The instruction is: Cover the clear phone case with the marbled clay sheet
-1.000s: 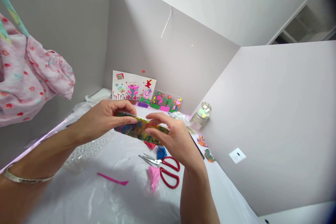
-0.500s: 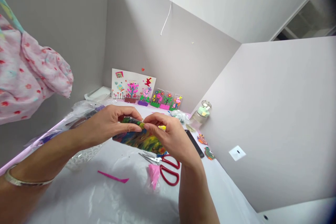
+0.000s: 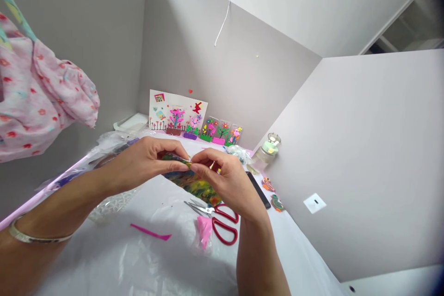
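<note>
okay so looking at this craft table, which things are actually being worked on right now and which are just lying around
In hand:
multicoloured clay sheet, pinched between the left hand and right hand

Lying about:
red-handled scissors
pink clay lump
pink clay strip
black phone
row of clay flower pictures
lidded jar

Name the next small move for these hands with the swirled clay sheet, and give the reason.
Probably keep folding the upper edge over. The left hand and right hand both pinch the multicoloured clay sheet at its top, which already curls, while the lower part hangs flat above the scissors.
</note>
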`<state>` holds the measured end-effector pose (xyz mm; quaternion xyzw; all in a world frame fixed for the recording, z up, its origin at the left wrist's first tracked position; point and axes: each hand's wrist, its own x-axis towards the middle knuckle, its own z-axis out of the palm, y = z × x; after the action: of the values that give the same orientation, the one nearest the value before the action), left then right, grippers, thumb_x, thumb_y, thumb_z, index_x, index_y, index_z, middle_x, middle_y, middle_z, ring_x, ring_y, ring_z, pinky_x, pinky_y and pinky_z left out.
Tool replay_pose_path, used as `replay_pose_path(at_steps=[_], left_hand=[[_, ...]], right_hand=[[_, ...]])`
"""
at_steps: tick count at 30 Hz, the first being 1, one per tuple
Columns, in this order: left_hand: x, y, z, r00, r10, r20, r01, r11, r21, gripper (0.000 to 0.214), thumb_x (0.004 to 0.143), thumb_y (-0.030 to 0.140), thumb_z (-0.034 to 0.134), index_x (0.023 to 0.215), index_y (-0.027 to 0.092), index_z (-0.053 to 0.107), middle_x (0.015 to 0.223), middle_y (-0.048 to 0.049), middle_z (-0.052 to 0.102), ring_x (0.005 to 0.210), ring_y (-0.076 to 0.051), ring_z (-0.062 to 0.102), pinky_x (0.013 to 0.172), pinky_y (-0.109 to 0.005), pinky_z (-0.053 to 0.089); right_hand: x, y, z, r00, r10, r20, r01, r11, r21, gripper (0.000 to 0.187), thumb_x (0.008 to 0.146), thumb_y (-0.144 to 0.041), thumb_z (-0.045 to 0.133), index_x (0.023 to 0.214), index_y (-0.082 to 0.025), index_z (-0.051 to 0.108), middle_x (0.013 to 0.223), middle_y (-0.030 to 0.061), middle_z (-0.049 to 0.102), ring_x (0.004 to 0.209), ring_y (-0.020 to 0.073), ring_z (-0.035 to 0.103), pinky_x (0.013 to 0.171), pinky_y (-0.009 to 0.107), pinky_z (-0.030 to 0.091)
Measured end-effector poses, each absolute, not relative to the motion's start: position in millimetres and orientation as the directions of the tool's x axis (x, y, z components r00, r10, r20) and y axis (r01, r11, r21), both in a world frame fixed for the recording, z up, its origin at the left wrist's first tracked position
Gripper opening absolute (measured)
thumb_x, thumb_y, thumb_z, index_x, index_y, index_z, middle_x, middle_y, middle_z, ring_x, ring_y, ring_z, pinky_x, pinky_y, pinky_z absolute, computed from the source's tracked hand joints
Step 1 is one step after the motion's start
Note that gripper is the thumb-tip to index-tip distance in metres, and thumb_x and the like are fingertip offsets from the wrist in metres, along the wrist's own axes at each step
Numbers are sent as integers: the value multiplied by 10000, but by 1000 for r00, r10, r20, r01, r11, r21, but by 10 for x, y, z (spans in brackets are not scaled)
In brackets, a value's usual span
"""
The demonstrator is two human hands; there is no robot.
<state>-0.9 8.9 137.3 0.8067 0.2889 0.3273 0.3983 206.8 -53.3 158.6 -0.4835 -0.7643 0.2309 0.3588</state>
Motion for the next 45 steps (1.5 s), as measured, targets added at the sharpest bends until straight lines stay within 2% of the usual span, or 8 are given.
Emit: replay_pose_path(at_steps=[4,12,19,29,35,39,42,45], left_hand=[[-36,93,1390,622,750,225,236,-454,859,174,883,426,703,882,265,771,734,53,678,672,-125,567,580,-213,405],[-38,70,1406,625,733,268,254,-516,818,235,907,416,669,785,226,736,719,45,652,702,-129,537,636,-235,395],[-43,114,1377,604,770,208,223,-413,883,166,857,400,717,911,248,757,739,53,658,657,-117,552,579,-213,408],[-75,110,1398,589,762,270,258,-494,830,164,860,381,711,786,252,781,719,45,699,715,-134,586,638,-218,423],[-104,168,1398,623,753,213,270,-462,845,178,849,417,711,878,263,797,748,41,698,699,-139,584,612,-222,422],[-88,128,1414,601,750,278,299,-533,791,258,898,442,657,774,239,759,704,34,655,710,-142,562,634,-228,420],[-62,110,1403,592,757,276,243,-494,835,256,900,449,650,795,232,739,716,32,639,701,-135,549,619,-220,424],[-30,130,1371,620,762,188,194,-381,904,216,826,437,729,905,236,735,764,35,650,693,-131,569,595,-205,446]], right_hand=[[2073,-531,1591,-271,907,322,585,421,-693,86,959,-227,653,901,-213,715,840,-16,736,767,133,644,678,256,446],[2079,-524,1573,-281,910,306,595,415,-688,94,958,-233,657,885,-217,714,809,-31,724,734,119,622,657,251,432],[2093,-522,1591,-268,915,303,564,404,-720,93,953,-226,652,890,-208,718,814,-20,731,746,128,639,667,251,450],[2088,-500,1566,-286,908,306,582,419,-697,95,953,-228,658,890,-212,728,825,-24,742,743,122,634,651,247,420],[2084,-510,1577,-283,913,294,575,406,-710,100,956,-224,651,898,-206,731,821,-23,739,736,118,634,653,238,430],[2079,-498,1573,-285,909,305,584,417,-696,100,950,-216,659,882,-210,732,819,-28,742,730,116,629,649,238,420],[2085,-494,1577,-276,910,310,570,415,-709,110,951,-208,650,873,-205,728,806,-25,735,722,117,630,646,235,423],[2091,-493,1583,-267,909,321,554,417,-721,110,946,-200,651,865,-195,725,803,-19,727,719,116,627,653,231,428]])
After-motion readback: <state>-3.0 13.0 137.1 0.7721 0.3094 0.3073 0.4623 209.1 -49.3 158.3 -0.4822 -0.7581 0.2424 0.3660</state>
